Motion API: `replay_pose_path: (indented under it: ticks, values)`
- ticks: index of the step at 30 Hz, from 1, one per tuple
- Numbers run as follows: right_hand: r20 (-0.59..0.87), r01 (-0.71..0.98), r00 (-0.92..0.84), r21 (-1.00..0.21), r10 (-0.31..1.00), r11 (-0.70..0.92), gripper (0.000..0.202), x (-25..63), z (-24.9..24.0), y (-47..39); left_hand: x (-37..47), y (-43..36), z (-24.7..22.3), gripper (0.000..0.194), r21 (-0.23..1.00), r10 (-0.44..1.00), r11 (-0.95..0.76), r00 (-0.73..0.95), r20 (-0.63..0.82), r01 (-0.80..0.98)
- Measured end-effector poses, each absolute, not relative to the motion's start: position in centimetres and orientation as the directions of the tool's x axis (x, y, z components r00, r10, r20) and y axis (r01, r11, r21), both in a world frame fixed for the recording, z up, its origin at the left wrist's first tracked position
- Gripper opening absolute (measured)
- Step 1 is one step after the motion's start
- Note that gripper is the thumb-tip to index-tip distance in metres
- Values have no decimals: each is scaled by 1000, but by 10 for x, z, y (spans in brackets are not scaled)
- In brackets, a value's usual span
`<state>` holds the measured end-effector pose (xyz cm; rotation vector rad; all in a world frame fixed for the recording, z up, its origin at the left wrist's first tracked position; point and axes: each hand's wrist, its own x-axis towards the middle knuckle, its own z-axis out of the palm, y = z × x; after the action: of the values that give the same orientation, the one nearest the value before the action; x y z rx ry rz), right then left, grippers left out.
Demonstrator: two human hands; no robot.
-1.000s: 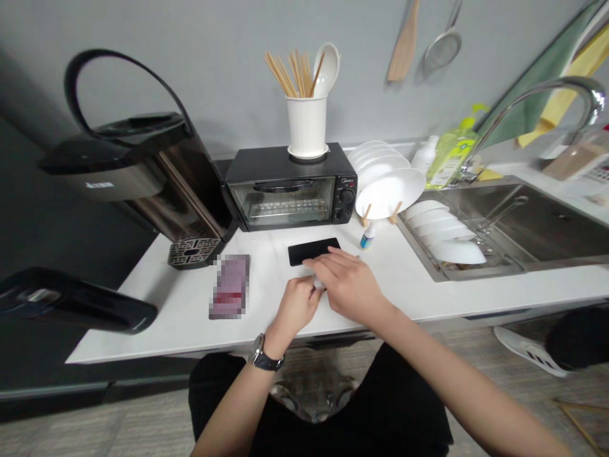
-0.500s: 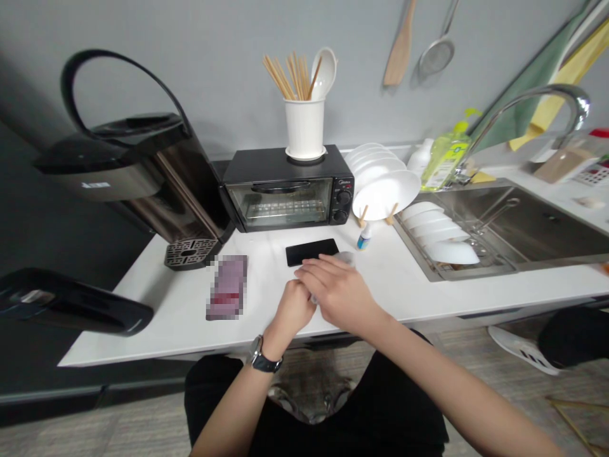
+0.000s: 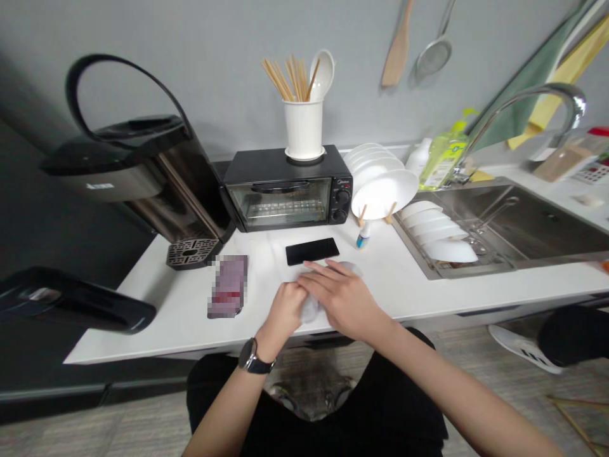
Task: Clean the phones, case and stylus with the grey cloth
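My left hand (image 3: 287,303), with a dark watch on its wrist, is closed on a pale grey cloth (image 3: 310,311) over the front part of the counter. My right hand (image 3: 345,298) lies across it from the other side, its fingers reaching over the left fingers, and grips the same cloth. Parts of the cloth show below and beyond the hands; the rest is hidden under the palms. Just behind my fingers lies a black phone (image 3: 311,251), screen up. A small bottle with a blue label (image 3: 363,237) stands to its right.
On the white counter (image 3: 176,330), a blurred-out purple item (image 3: 229,285) and a tall black dispenser (image 3: 190,184) are at left. Behind are a toaster oven (image 3: 285,203) and racked plates (image 3: 385,193). A sink (image 3: 537,222) holding bowls (image 3: 450,250) is at right.
My hands have shifted slightly, the left one moving left and a little down. More of the grey cloth shows between and beyond them. The phone and bottle have stayed in place.
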<state>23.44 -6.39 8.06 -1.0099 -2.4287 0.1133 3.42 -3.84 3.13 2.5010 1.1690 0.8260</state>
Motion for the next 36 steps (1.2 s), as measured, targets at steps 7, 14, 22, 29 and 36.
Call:
replay_pose_path:
  ticks: [7, 14, 22, 29, 36]
  values:
    - [304, 423, -111, -847, 946, 322, 58, 300, 23, -70, 53, -43, 36, 53, 136, 895, -444, 431, 113, 886]
    - [240, 501, 292, -863, 926, 66, 50, 360, -11, -72, 31, -42, 32, 37, 344, 857, -481, 350, 378, 807]
    - [217, 460, 267, -885, 939, 74, 42, 330, -3, -66, -19, -28, -7, 72, 395, 855, -516, 429, 292, 761]
    - [366, 807, -110, -509, 924, 297, 49, 268, -23, -88, -14, -43, -11, 73, 515, 894, -448, 382, 235, 731]
    - [439, 915, -143, -283, 887, 288, 51, 243, -23, -97, -16, -42, -7, 77, 579, 889, -451, 401, 221, 679]
